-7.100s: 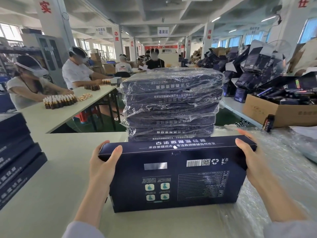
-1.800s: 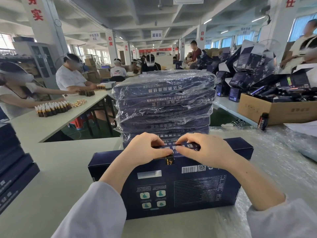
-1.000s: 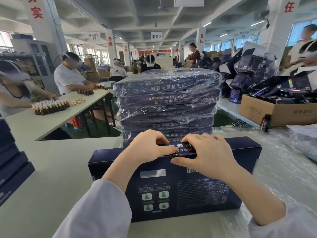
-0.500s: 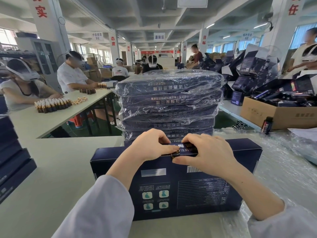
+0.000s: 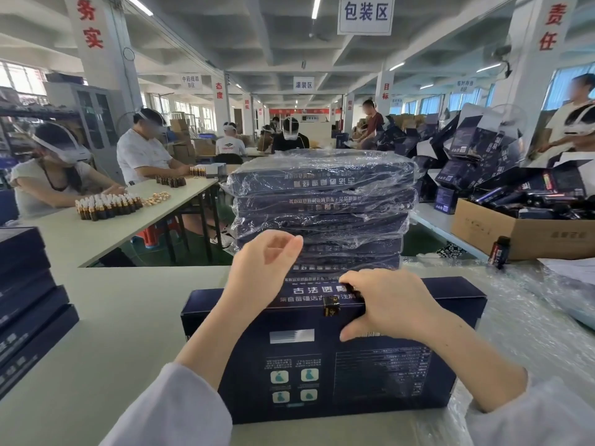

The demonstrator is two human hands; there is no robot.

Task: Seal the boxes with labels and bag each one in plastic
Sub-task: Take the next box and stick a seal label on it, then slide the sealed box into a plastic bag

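A dark blue flat box point(image 5: 354, 375) stands on its long side on the pale table point(image 5: 112, 317) in front of me. A small dark and gold label point(image 5: 331, 307) is stuck over its top front edge. My right hand point(image 5: 389, 304) grips that edge just right of the label, fingers curled on the top face and thumb on the front. My left hand point(image 5: 260, 272) hovers above the box's left part, fingers loosely curled, holding nothing. Behind the box rises a stack of bagged boxes point(image 5: 322, 201) in clear plastic.
Clear plastic bags point(image 5: 531, 317) cover the table on the right. Unbagged blue boxes point(image 5: 25, 300) are piled at the left edge. A cardboard carton point(image 5: 515, 236) and a small bottle point(image 5: 498, 251) stand at the right. People sit at a table point(image 5: 96, 226) at the far left.
My left hand has lifted off the box's top edge and hangs above it. The label, held between both hands before, now lies folded over the edge. My right hand stays on the box.
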